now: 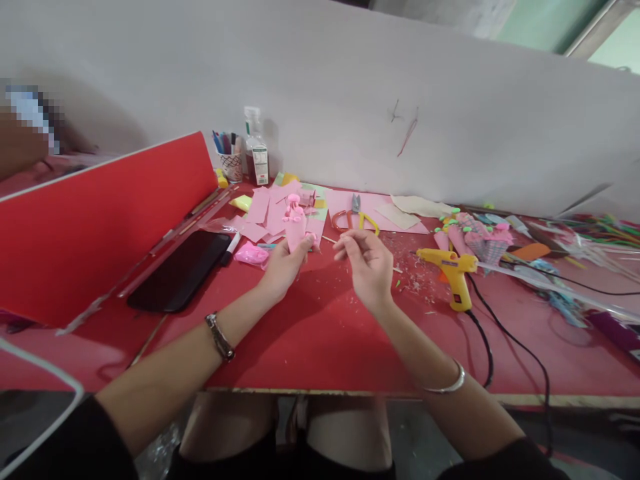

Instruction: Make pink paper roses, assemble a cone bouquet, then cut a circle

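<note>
My left hand (pixel 285 265) is raised over the red table (pixel 320 333) and grips a pink rolled paper piece (pixel 296 230) with a small pink flower shape at its top. My right hand (pixel 367 263) hovers just to the right of it, fingers pinched together near a thin wooden stick (pixel 330 239); whether it holds the stick is unclear. Pink paper sheets (pixel 273 210) lie on the table behind the left hand. A crumpled pink plastic bit (pixel 251 254) sits left of the left hand.
A yellow glue gun (pixel 453 270) with a black cord stands right of my right hand. Scissors (pixel 356 215), a cup of pens (pixel 230 160), a bottle (pixel 256 150), a black phone (pixel 183 270), a red upright board (pixel 100 220) and finished pink paper bouquets (pixel 475 237) surround the work spot.
</note>
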A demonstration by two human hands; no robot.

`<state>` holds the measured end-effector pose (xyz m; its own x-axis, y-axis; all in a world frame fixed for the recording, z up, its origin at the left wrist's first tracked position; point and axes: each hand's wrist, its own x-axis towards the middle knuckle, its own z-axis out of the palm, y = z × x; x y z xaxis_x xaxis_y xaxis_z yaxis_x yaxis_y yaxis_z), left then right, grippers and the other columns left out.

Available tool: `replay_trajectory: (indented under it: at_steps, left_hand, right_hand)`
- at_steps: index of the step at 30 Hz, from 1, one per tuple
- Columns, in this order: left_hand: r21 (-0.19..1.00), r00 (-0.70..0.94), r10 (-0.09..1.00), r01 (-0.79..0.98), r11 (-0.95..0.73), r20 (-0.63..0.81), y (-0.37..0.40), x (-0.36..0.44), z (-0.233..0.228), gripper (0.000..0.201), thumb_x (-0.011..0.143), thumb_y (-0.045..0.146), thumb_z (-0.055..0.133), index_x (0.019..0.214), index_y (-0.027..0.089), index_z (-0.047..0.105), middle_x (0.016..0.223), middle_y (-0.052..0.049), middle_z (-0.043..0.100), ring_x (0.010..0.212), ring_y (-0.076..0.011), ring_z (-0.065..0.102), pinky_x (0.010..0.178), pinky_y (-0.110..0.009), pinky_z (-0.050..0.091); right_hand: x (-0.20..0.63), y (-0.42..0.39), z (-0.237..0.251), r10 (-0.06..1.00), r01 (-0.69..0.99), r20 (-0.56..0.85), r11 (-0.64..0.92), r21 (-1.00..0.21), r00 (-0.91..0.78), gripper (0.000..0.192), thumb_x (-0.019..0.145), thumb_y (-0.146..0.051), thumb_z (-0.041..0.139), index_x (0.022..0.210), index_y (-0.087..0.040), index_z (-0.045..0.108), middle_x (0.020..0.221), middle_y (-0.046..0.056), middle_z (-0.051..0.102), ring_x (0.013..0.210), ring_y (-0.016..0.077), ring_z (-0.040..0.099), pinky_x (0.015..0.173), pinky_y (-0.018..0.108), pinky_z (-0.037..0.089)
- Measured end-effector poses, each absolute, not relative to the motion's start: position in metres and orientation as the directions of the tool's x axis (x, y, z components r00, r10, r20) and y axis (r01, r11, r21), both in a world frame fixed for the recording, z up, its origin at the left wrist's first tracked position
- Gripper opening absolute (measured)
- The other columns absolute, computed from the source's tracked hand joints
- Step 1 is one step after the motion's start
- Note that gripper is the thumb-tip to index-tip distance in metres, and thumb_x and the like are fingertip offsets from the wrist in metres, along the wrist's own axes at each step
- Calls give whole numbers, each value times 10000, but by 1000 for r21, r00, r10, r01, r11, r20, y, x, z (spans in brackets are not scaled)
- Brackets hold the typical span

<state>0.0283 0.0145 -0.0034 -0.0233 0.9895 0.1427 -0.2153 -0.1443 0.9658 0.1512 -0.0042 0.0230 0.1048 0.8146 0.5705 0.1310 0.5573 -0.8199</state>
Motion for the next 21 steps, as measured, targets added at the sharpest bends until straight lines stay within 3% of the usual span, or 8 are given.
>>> replay_trajectory:
  at_steps: [7, 11, 17, 21]
  left_hand:
    - [980, -27, 991, -146, -136, 133, 12, 29, -1, 314, 704, 442, 537, 608, 143, 541, 435, 72, 334, 394, -43, 269, 367, -180, 169]
    - [977, -35, 988, -149, -153, 149, 12, 29, -1, 302, 704, 431, 540, 612, 143, 539, 445, 70, 351, 402, -42, 280, 377, -178, 193]
    - [983, -30, 989, -107, -146, 144, 10, 29, 1, 314, 716, 439, 509, 603, 146, 527, 435, 74, 333, 399, -47, 267, 378, -184, 192]
    - [983, -16, 986, -81, -167, 167, 9, 29, 2, 311, 708, 438, 507, 591, 150, 517, 441, 72, 344, 407, -50, 280, 387, -189, 204]
  right_hand:
    - [148, -5, 20, 895, 11, 444, 444, -896, 46, 58, 684, -186, 589, 706, -178, 537, 586, -36, 631, 492, 77, 595, 505, 196, 492]
    - [148, -5, 19, 884, 46, 466, 464, -884, 36, 45, 707, -207, 574, 736, -172, 579, 643, -7, 660, 565, 101, 628, 554, 221, 512]
    - [150, -4, 20, 879, 52, 477, 475, -879, 26, 125, 766, -285, 510, 713, -175, 539, 578, -28, 617, 465, 73, 576, 476, 196, 480]
    - [149, -5, 19, 889, 30, 456, 455, -890, 51, 128, 705, -253, 590, 673, -184, 487, 540, -55, 587, 435, 63, 557, 467, 185, 468]
